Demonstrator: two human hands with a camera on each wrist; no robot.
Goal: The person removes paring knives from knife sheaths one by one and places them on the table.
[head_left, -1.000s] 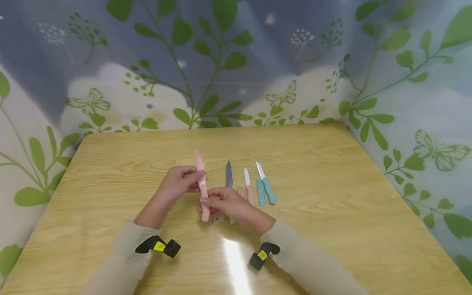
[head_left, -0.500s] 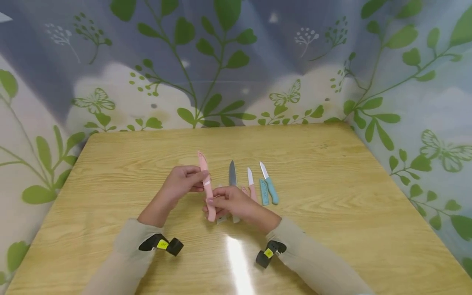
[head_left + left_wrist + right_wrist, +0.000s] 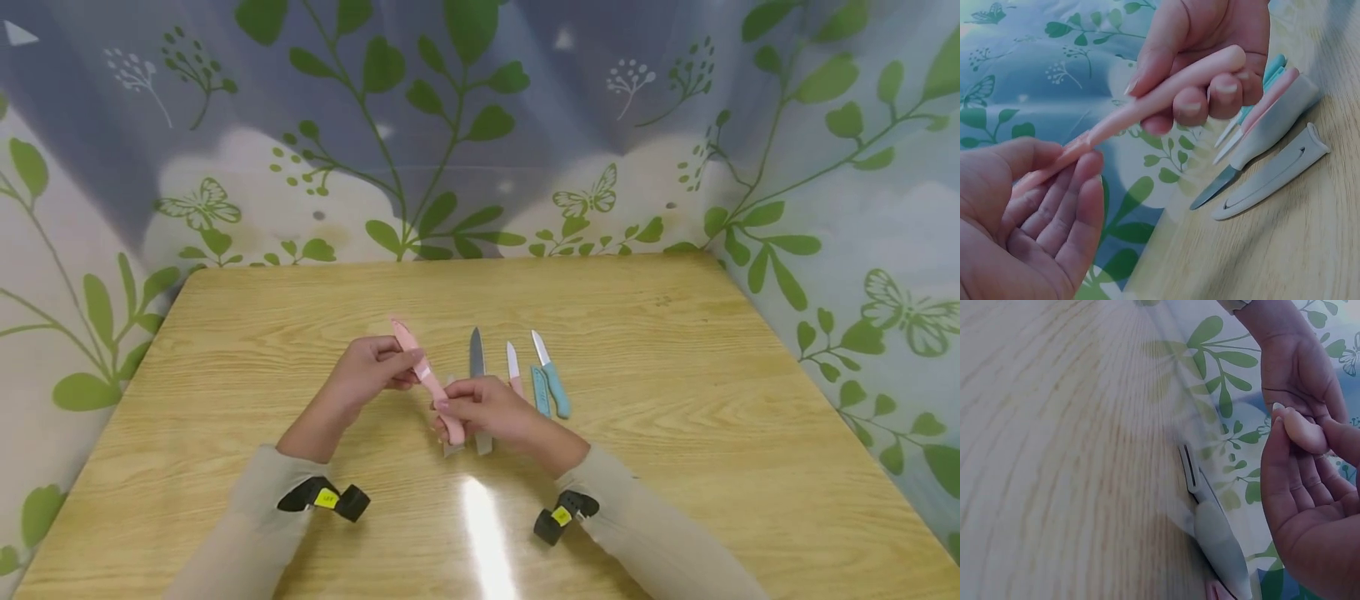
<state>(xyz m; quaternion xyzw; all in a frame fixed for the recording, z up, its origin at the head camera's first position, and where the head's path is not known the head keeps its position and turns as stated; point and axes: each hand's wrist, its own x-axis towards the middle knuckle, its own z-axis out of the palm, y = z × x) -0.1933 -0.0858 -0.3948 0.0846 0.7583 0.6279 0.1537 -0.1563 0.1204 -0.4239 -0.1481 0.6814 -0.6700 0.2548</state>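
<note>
Both hands hold one pink knife (image 3: 453, 429) above the table, its blade covered by a pink sheath (image 3: 406, 335). My left hand (image 3: 375, 367) pinches the sheath between thumb and fingers. The handle (image 3: 1179, 81) lies in the curled fingers of my right hand (image 3: 491, 408). Just beyond the right hand, a larger knife with a white handle (image 3: 1272, 125) lies bare on the table beside its white sheath (image 3: 1272, 178). To its right are a small pink-handled knife (image 3: 513, 360), partly hidden by the right hand, and a blue-handled knife (image 3: 557, 393) with its blue sheath (image 3: 541, 392).
The wooden table (image 3: 675, 433) meets a leaf-patterned wall covering (image 3: 315, 183) at the back and sides. A bright light reflection (image 3: 486, 533) falls on the tabletop near the front. Black wrist cameras (image 3: 351, 503) are strapped over both sleeves.
The sheathed knife has tilted: its handle end has swung right with my right hand, and its tip leans further left. The left hand keeps its hold; the other knives lie still.
</note>
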